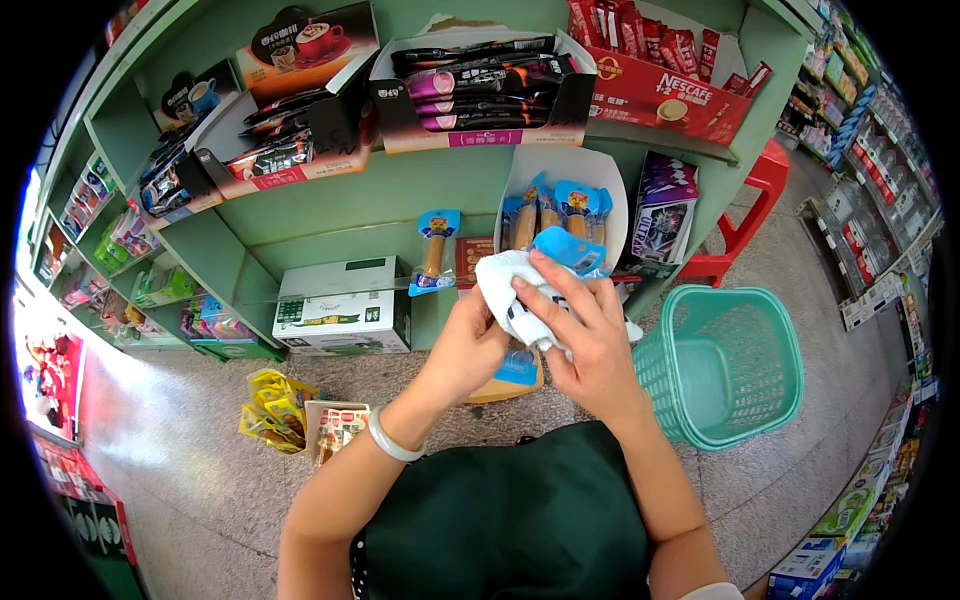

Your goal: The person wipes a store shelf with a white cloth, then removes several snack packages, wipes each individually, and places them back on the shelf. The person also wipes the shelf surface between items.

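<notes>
My right hand (589, 337) is spread over a crumpled white cloth (514, 289) with dark marks. My left hand (465, 349) closes at the cloth's lower left edge; anything else inside that grip is hidden. Beyond my right fingers shows the blue end of a plastic packet (574, 251), its remainder covered by hand and cloth. Behind it, a white carton (619, 169) holds several blue-ended sausage packets (577, 206). One separate sausage packet (433, 251) leans at the shelf front. Below my hands, another blue packet end (517, 369) lies over a tan container (495, 391).
Coffee-stick boxes (487, 139) and a red Nescafé box (667, 101) fill the upper green shelf (337, 195). A white carton (341, 304) sits lower left. On the floor are a green basket (724, 367), a red stool (750, 210) and yellow snack packs (274, 412).
</notes>
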The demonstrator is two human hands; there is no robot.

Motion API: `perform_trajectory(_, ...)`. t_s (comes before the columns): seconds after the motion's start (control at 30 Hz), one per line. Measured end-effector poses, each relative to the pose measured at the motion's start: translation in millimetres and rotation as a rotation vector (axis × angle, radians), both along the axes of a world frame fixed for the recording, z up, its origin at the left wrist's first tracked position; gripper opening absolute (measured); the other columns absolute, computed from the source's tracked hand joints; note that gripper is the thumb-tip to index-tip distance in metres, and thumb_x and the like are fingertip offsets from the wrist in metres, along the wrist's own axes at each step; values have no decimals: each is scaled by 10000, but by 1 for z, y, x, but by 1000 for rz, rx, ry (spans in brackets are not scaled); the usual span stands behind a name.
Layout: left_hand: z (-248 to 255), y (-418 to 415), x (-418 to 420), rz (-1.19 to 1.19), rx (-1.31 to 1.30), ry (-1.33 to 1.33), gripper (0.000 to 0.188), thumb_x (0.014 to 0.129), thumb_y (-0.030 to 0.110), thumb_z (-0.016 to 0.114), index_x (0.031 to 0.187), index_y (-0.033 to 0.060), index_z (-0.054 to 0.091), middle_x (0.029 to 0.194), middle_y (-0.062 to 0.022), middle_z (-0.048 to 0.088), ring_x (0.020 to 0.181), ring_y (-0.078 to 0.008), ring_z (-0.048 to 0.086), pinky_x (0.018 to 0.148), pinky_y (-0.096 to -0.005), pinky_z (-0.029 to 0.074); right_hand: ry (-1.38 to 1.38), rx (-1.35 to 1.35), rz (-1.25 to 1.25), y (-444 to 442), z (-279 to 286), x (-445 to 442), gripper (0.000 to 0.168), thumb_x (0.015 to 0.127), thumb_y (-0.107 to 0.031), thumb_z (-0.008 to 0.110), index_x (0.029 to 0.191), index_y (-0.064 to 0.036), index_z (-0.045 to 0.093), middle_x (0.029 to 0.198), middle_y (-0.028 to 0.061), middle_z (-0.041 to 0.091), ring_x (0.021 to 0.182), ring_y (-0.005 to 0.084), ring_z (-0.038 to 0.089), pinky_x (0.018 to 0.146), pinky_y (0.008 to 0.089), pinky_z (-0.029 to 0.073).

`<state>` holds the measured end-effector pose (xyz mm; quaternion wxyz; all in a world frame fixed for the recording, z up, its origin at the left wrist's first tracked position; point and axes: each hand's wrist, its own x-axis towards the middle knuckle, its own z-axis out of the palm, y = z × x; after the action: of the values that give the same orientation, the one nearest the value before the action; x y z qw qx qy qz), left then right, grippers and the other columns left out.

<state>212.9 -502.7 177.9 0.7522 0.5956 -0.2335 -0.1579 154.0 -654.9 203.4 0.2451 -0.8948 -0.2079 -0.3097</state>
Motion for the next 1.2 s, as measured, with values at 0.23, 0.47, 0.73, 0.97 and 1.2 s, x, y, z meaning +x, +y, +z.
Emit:
perform_trajectory(0.23,9,-3,-5,-66,-107,89,225,953,15,454,1177,7,475,1025,-72,618,895,-117,601,788,-276,493,-183,57,-178,-6,2,13,613,629,16,524,1204,-166,634,1291,41,540,859,268,463,825,355,412)
perform_trajectory(0.47,20,9,-7,-157,-177,273,261,970,86,462,1217,1,453,1139,-155,615,1015,-241,635,880,-346,514,-263,188,-464,-63,-10,6,554,658,53,465,1145,-114,668,1187,103,565,939,271,495,821,341,410)
perform_trajectory(0.73,21,3,-11,-127,-214,259,245,978,61,433,1212,-8,441,1052,-114,638,968,-188,631,834,-300,504,-308,-206,-259,-11,27,4,469,666,-11,586,1076,-200,709,1237,6,570,867,251,473,765,339,402)
perform_trajectory(0.97,18,8,-3,-48,-330,282,308,969,112,473,1258,16,430,1161,-158,592,1058,-254,613,906,-361,511,-234,-49,-422,-36,22,-12,523,650,68,511,1100,-126,693,1202,82,573,906,270,498,802,340,416)
perform_trajectory(1.2,12,4,-1,3,-344,455,287,981,130,438,1258,68,479,1111,-60,606,955,-140,612,817,-311,515,-120,-209,-211,16,22,-1,469,660,17,576,1099,-119,667,1278,20,531,819,272,458,754,362,425)
